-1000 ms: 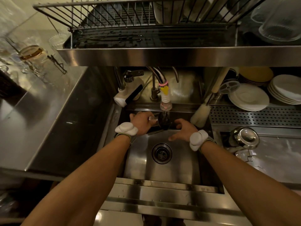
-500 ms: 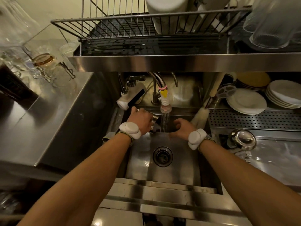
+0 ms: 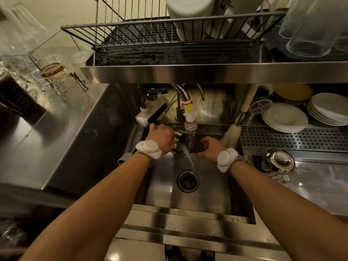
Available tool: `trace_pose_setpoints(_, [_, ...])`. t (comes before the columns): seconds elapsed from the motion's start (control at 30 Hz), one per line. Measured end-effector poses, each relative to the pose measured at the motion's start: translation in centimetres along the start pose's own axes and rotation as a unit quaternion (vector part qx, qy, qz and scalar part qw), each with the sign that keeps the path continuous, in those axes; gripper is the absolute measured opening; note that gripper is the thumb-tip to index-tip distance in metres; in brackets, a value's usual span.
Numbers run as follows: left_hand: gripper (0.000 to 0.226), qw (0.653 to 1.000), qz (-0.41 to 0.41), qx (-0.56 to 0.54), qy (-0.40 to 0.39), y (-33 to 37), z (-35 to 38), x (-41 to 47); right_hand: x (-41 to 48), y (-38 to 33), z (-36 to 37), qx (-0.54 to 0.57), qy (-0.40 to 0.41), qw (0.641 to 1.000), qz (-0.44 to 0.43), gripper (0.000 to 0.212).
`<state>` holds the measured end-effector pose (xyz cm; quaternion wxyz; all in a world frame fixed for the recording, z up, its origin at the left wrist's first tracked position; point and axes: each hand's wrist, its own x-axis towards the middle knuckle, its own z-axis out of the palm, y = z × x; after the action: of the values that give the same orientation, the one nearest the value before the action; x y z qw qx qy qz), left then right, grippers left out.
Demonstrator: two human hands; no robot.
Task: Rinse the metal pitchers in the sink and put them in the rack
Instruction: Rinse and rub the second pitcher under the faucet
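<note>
A: Where are your hands working right now?

B: Mid-frame, at the back of the sink (image 3: 163, 187). Your left hand (image 3: 162, 138) is gripping a pitcher (image 3: 176, 137), fingers wrapped round its body, just left of the tap (image 3: 190, 119). You are probably keeping it to the side so the water misses it while the other one gets its turn.

A: And the right?

B: Your right hand (image 3: 211, 147) is curling round a second pitcher (image 3: 195, 144), a dark one, straight under the stream (image 3: 191, 146). Its mouth seems to be facing the flow so water is running through and spilling toward the drain (image 3: 188, 180). How tight that grip is, I cannot tell; the fingers are partly hidden behind the metal.

A: So how far along am I?

B: By my reading, you are mid-rinse; nothing from your hands is sitting in the rack (image 3: 150, 32) yet.

A: Where is that rack?

B: Top of the frame, on the shelf (image 3: 207, 72) above the sink. White containers (image 3: 190, 16) are filling its right half, so the bare left stretch looks like the spot to aim for.

A: Anything to watch?

B: Wet steel is likely slippery, so keep both grips firm when you are lifting past the shelf edge. A third pitcher (image 3: 279, 162) is lying on the desk (image 3: 320, 185) at the right, near your right wrist.
</note>
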<state>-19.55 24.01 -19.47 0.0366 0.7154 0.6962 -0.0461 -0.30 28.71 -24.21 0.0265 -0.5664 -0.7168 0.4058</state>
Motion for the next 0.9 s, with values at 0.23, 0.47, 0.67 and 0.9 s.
trace_pose_setpoints(0.23, [0.016, 0.885, -0.18, -0.416, -0.108, -0.2, 2.0, 0.3, -0.2, 0.8, 0.9, 0.045, -0.027, 0.999, 0.002, 0.097])
trace_pose_setpoints(0.47, [0.018, 0.764, -0.214, -0.591, -0.143, 0.6, 2.7, 1.3, 1.1, -0.2, 2.4, 0.191, 0.037, 0.981, -0.005, 0.108])
trace_pose_setpoints(0.67, [0.029, 0.785, -0.215, -0.563, -0.146, -0.8, 3.0, 1.7, 1.8, -0.7, 3.9, 0.169, 0.046, 0.985, 0.005, 0.101])
trace_pose_setpoints(0.9, [0.04, 0.831, -0.265, -0.478, -0.1, -4.1, 5.3, 1.5, 2.1, -0.8, 5.2, 0.197, 0.125, 0.972, -0.01, 0.093])
